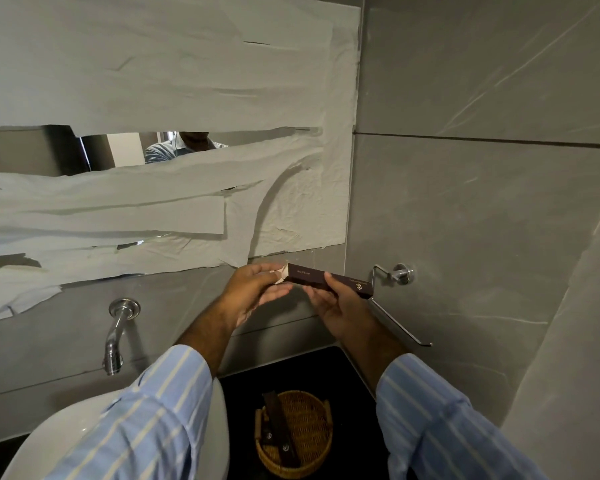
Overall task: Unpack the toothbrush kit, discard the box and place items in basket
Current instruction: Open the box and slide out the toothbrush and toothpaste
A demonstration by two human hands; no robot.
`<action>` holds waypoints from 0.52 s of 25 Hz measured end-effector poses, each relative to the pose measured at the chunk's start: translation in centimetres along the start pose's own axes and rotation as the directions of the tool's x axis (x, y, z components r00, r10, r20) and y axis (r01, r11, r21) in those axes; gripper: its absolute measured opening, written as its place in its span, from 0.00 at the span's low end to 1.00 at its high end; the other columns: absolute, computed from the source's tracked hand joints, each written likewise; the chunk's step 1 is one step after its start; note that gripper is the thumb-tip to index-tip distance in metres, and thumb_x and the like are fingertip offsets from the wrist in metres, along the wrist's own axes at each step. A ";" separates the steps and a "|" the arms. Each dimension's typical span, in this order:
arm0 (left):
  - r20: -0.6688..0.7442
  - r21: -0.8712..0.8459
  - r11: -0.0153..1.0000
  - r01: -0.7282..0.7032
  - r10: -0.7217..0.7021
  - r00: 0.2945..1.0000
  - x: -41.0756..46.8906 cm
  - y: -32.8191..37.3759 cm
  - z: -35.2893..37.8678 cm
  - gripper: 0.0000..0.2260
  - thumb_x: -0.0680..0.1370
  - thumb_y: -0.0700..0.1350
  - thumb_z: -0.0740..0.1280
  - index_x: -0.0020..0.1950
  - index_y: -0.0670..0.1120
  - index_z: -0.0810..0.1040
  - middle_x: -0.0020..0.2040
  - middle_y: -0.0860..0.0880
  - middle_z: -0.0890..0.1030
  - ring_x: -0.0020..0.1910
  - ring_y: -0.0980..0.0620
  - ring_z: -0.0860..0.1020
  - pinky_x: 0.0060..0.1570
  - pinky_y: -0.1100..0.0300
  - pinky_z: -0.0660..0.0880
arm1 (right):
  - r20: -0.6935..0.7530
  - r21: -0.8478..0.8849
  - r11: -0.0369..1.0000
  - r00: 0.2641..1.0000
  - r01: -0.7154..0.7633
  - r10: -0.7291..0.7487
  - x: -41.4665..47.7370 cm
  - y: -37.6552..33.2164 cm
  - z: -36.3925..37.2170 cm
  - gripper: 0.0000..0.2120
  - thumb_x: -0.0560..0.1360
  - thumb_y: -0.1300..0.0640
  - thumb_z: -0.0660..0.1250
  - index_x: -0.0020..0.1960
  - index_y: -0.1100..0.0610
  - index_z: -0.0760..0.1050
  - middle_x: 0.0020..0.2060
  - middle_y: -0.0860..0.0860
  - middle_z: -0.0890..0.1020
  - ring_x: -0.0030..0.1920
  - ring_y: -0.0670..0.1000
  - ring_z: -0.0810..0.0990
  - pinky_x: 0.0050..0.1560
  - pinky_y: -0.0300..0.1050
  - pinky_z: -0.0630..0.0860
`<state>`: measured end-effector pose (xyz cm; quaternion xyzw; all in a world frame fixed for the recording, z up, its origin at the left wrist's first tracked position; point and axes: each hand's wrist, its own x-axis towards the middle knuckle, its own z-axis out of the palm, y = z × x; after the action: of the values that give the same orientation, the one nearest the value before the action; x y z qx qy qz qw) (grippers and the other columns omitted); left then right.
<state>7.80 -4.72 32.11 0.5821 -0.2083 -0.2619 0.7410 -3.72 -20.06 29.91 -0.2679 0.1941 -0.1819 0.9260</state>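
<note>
Right hand (336, 303) grips the dark toothbrush box (329, 280) mid-length; left hand (253, 292) pinches its opened end flap. Contents not yet drawn out. Below the hands, the wicker basket (323, 455) already holds dark packets; box disposal remains.

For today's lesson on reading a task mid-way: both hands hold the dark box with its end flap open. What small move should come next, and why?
Probably the left hand should reach into the open end and draw the contents out. The box is held level by the right hand, its pale flap already folded out at the left end, and nothing has emerged yet. The basket waits below.
</note>
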 end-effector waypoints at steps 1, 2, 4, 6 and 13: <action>-0.081 0.136 0.990 -0.038 0.050 0.996 0.1 -0.3 -0.1 0.08 0.76 0.35 0.71 0.55 0.40 0.80 0.51 0.37 0.85 0.46 0.43 0.86 0.45 0.54 0.85 | -0.003 -0.011 1.000 1.000 0.011 -0.011 0.0 0.0 0.0 0.12 0.76 0.62 0.70 0.54 0.69 0.74 0.35 0.66 0.86 0.37 0.62 0.87 0.33 0.47 0.84; -0.180 0.329 0.941 -0.074 0.139 0.974 0.3 -0.8 -0.1 0.07 0.74 0.36 0.73 0.51 0.44 0.81 0.48 0.41 0.86 0.44 0.46 0.85 0.44 0.54 0.85 | -0.001 -0.027 0.999 1.000 0.026 -0.026 0.0 -0.1 0.2 0.12 0.76 0.62 0.70 0.55 0.68 0.74 0.35 0.65 0.86 0.37 0.61 0.87 0.33 0.47 0.85; -0.263 0.529 0.843 -0.093 0.267 0.927 0.6 -1.5 0.5 0.05 0.73 0.37 0.74 0.44 0.46 0.83 0.39 0.46 0.85 0.37 0.50 0.82 0.44 0.53 0.84 | 0.016 -0.087 0.994 0.998 0.065 -0.064 0.1 -0.3 0.4 0.13 0.77 0.61 0.70 0.57 0.66 0.74 0.40 0.65 0.87 0.39 0.60 0.87 0.37 0.46 0.85; -0.296 0.326 0.944 -0.054 0.157 0.942 0.7 -2.2 1.3 0.04 0.77 0.35 0.69 0.48 0.39 0.83 0.37 0.45 0.85 0.33 0.51 0.83 0.40 0.56 0.84 | 0.027 -0.208 0.970 0.992 0.127 -0.124 0.1 -0.8 0.8 0.14 0.77 0.60 0.70 0.59 0.66 0.74 0.47 0.65 0.86 0.41 0.58 0.88 0.39 0.44 0.85; -0.095 -0.607 0.784 0.131 -0.236 0.967 -0.4 -5.3 4.0 0.18 0.84 0.41 0.56 0.34 0.40 0.70 0.22 0.46 0.74 0.23 0.50 0.79 0.48 0.49 0.81 | 0.174 -0.799 0.516 0.940 0.308 -0.293 0.2 -4.1 3.6 0.16 0.75 0.55 0.73 0.58 0.63 0.76 0.50 0.60 0.86 0.42 0.54 0.87 0.39 0.43 0.84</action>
<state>4.28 -8.49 27.91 0.3571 0.0047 -0.3357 0.8716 -2.85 -21.86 35.02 -0.6947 0.1986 -0.2265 0.6532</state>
